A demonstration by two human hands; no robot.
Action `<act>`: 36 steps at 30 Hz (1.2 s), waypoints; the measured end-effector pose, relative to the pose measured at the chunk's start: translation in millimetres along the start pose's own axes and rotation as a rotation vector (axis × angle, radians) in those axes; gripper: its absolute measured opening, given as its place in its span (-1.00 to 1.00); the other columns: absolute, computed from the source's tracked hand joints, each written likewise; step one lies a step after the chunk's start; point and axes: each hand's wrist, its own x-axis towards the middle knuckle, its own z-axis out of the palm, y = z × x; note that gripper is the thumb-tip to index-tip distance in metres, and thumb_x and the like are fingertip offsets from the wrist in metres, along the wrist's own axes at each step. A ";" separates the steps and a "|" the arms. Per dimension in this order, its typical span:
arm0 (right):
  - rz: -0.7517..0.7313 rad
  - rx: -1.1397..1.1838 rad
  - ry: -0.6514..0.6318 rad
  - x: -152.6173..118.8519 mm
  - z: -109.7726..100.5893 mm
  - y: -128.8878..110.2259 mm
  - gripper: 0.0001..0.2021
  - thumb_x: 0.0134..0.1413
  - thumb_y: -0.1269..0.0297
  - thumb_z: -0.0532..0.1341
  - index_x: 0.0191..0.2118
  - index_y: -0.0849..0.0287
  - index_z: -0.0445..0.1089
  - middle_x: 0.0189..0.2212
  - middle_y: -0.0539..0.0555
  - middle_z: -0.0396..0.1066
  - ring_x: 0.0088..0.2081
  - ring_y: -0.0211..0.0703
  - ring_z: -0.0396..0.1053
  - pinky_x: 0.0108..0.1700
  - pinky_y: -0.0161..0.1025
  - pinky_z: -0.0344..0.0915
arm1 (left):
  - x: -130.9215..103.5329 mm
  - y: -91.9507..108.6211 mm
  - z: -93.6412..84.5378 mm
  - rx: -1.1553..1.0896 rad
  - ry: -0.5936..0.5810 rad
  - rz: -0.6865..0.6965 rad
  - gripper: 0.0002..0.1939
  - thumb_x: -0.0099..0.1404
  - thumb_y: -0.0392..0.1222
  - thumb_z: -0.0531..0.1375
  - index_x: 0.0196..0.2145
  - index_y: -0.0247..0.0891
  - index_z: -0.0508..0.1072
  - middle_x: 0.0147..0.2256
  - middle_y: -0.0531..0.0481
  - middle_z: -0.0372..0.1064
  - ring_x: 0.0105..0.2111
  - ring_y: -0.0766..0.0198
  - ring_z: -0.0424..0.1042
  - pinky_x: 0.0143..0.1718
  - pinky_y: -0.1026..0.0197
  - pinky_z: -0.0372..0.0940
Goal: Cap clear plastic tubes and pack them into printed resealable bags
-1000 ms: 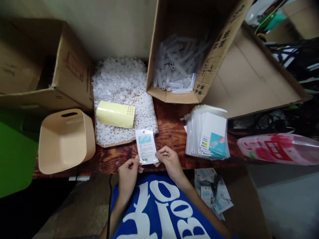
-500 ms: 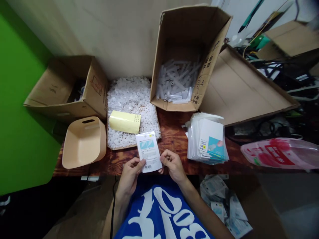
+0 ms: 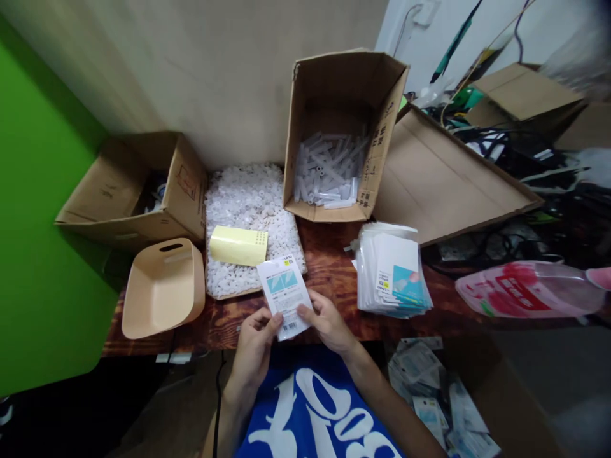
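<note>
A white printed packet [image 3: 285, 296] with two blue pictures and a barcode is held above the front edge of the table. My left hand [image 3: 258, 337] pinches its lower left edge between thumb and fingers. On the other side, my right hand [image 3: 328, 321] grips the right edge, thumb on the front and fingers behind. Just beyond the packet lies a yellow sheet [image 3: 237, 245] on a tray of small white plastic pieces [image 3: 248, 197]. A stack of similar packets [image 3: 392, 270] stands to the right of my right hand.
A beige bin [image 3: 162, 289] and an open carton [image 3: 133, 191] stand at left. Behind, a tilted carton [image 3: 346, 83] holds clear plastic tubes [image 3: 329, 165]. A pink bottle [image 3: 525, 289] lies at right. Below the table edge are more packets [image 3: 439, 394] in a box.
My right thumb has moved onto the front of the packet, and the right hand now overlaps its edge more. The packet tilts slightly more to the left. The camera view has shifted.
</note>
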 end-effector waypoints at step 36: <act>0.069 -0.152 0.117 -56.7 -33.0 -52.0 -0.35 0.09 0.03 0.38 0.24 0.09 0.22 0.06 0.24 0.48 -0.05 0.10 0.54 -0.06 0.01 0.51 | 7.7 -10.2 41.2 0.294 -0.249 0.077 -0.64 0.11 0.02 0.43 -0.51 -0.29 0.43 -0.47 -0.03 0.51 -0.48 0.26 0.46 -0.42 0.27 0.34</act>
